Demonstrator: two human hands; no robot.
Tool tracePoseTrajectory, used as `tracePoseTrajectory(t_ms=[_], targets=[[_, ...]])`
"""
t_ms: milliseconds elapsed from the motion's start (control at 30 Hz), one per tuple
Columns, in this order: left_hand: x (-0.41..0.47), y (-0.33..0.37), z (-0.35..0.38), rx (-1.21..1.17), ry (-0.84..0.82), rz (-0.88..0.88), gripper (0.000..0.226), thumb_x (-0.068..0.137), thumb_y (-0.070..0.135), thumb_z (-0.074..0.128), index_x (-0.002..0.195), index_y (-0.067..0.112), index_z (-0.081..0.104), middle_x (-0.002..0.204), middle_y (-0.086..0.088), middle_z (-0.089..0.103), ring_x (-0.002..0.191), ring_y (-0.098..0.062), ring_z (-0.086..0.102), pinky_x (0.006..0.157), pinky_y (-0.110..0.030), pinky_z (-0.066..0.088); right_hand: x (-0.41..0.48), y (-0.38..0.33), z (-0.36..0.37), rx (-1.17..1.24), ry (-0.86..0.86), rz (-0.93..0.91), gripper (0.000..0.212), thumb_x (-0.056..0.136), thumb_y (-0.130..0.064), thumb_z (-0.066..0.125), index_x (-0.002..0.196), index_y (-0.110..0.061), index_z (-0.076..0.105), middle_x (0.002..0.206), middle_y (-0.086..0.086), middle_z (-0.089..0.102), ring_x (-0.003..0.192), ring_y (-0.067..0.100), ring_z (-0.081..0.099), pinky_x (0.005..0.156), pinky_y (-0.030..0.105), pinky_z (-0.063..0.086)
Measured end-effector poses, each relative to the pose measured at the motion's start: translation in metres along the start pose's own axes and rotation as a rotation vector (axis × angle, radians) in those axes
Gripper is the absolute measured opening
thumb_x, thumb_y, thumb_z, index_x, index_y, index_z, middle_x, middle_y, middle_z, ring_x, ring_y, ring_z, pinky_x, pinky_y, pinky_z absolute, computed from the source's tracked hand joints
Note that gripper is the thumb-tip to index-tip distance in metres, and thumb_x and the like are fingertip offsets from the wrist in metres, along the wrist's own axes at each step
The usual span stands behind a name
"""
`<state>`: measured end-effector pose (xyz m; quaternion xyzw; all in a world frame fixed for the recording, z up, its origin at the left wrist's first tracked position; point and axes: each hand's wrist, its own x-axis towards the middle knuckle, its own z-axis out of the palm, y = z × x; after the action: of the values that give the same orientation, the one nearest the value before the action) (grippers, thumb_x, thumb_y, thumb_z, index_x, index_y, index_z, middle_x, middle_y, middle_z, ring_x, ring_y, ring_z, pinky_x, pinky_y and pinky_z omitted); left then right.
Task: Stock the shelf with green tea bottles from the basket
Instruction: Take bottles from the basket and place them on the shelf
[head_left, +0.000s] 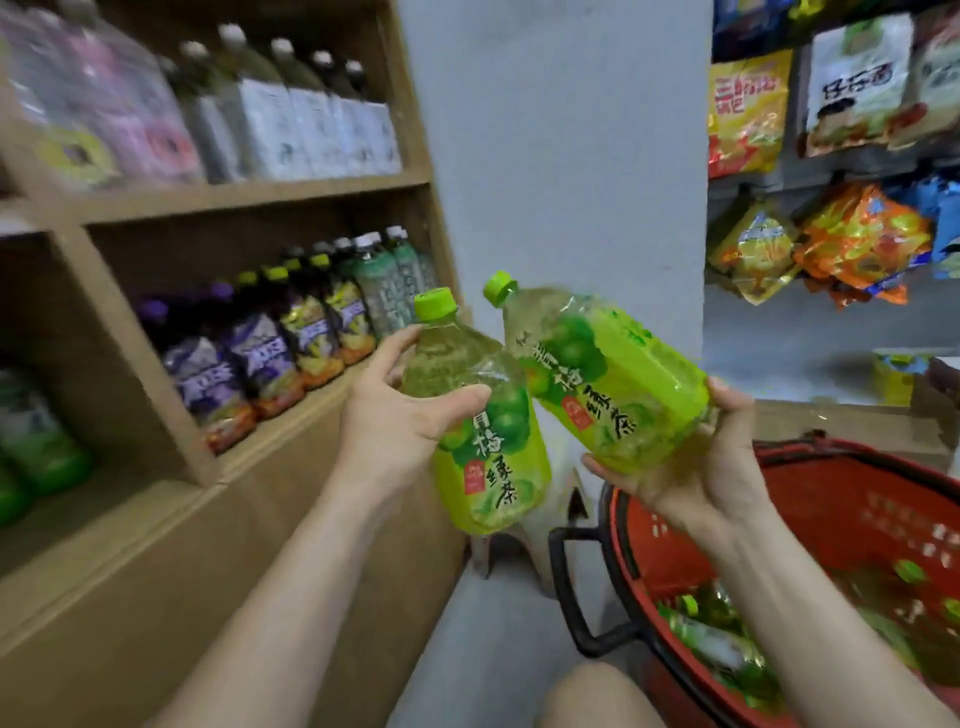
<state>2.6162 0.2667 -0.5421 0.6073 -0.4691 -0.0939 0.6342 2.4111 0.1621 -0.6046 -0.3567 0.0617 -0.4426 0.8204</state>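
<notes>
The left hand (400, 421) has its grip wrapped around one green tea bottle (483, 431). The right hand (696, 467) holds a second bottle (608, 374), tilted. Both are up in the air between the brown shelf (270, 197) and the red basket (810, 519), where more bottles (722, 639) lie.

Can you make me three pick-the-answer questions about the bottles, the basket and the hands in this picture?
1. Where is the red basket?
A. on the top shelf
B. low down on the person's right
C. on the left hand

2. What colour are the caps on the two held bottles?
A. green
B. purple
C. white

3. What is the left hand doing?
A. resting open
B. holding a bottle
C. gripping the basket handle

Answers:
1 B, it sits below the right hand.
2 A, the left bottle and the right bottle both have green caps.
3 B, its fingers wrap the left bottle.
</notes>
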Motion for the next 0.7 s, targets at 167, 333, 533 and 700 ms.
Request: tracePoseTrajectory(t_ms=[167,333,533,700], targets=[[-0.019,0.037,-0.097,0.080,0.238,-0.005,0.088,0.036,0.039,0.090,0.119,0.028,0.061,0.109,-0.002,0.070,0.105,-0.022,0.065,0.090,-0.047,0.053,0.028,0.049,0.066,0.104,-0.340,0.150,0.069,0.046,-0.051,0.079,0.111,-0.028,0.069,0.122,0.010,0.066,0.105,0.033,0.066,0.079,0.056,0.054],[-0.049,0.058,-0.191,0.289,0.418,0.013,0.072,0.056,0.017,0.089,0.117,0.035,0.056,0.103,0.022,0.059,0.099,0.011,0.057,0.089,-0.017,0.048,0.046,0.122,0.136,0.025,-0.677,0.397,0.081,0.043,-0.041,0.089,0.119,-0.025,0.066,0.124,0.011,0.065,0.104,0.033,0.066,0.084,0.057,0.052],[-0.068,0.051,-0.277,0.440,0.567,-0.046,0.067,0.063,0.008,0.085,0.118,0.029,0.054,0.095,0.026,0.054,0.076,0.030,0.050,0.066,0.002,0.041,0.053,0.214,0.226,-0.127,-0.698,0.447,0.102,0.037,-0.031,0.083,0.134,-0.030,0.049,0.116,0.003,0.068,0.092,0.021,0.069,0.072,0.037,0.056],[-0.067,0.021,-0.334,0.643,0.694,-0.115,0.080,0.057,0.025,0.089,0.128,0.031,0.054,0.117,0.007,0.059,0.108,-0.010,0.053,0.095,-0.028,0.043,0.074,0.278,0.281,-0.472,-0.573,0.118,0.098,0.042,-0.028,0.079,0.129,-0.052,0.041,0.129,-0.001,0.059,0.110,0.020,0.062,0.089,0.042,0.053]])
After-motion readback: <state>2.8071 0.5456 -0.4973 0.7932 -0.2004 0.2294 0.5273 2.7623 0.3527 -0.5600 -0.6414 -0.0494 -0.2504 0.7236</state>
